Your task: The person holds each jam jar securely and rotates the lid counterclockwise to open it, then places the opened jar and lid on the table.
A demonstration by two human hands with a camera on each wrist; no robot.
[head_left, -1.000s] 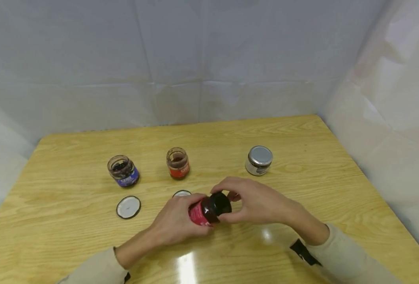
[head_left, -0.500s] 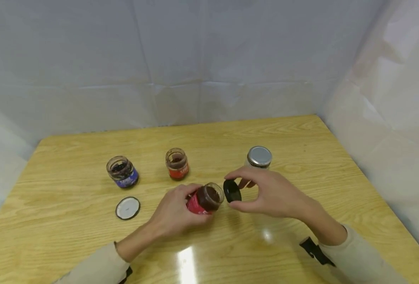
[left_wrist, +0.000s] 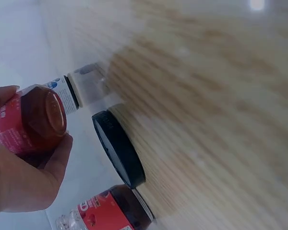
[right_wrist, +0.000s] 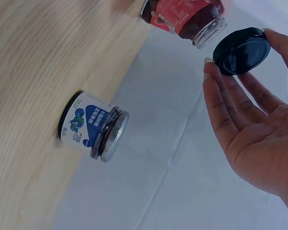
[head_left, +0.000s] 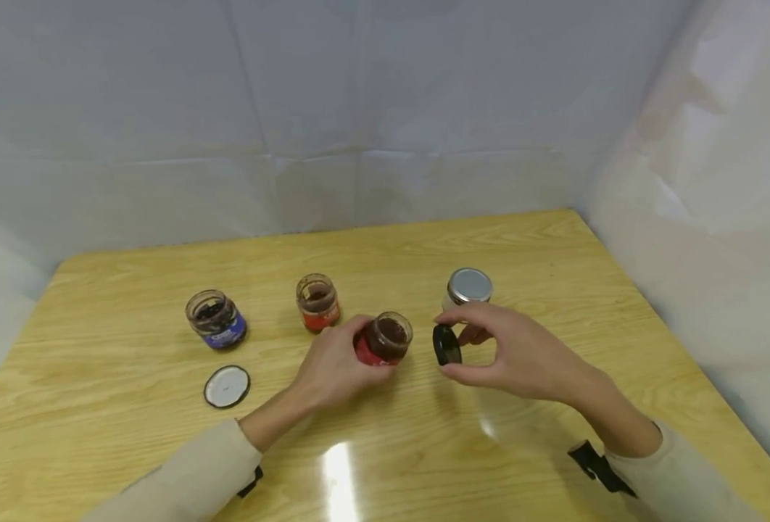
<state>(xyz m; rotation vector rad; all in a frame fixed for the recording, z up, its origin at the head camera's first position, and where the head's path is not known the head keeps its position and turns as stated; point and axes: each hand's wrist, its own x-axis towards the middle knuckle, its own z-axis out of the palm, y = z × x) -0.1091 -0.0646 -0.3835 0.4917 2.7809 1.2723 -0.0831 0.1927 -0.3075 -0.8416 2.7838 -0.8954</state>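
Note:
My left hand (head_left: 338, 366) grips an uncapped glass jam jar (head_left: 388, 337) with a pinkish-red label and dark filling. Its mouth faces up and slightly toward me. In the left wrist view the fingers wrap the jar's label, and the base shows. To its right, my right hand (head_left: 522, 351) pinches a black jar lid (head_left: 446, 344) by the rim, held on edge and apart from the jar. The right wrist view shows the lid (right_wrist: 242, 50) between thumb and fingertips, its hollow side visible. Just behind this hand stands a capped jar (right_wrist: 93, 125) with a silver lid.
Two uncapped jars stand farther left: one blue-labelled (head_left: 217, 319), one red-labelled (head_left: 317, 303). A loose lid (head_left: 227, 386) lies underside up before the blue-labelled jar. Another lid (left_wrist: 118, 148) lies on the table, hidden by my left hand in the head view.
My right hand has lifted the black lid off the jar and carried it to the right. The left hand has moved the jar slightly forward, its mouth now uncovered.

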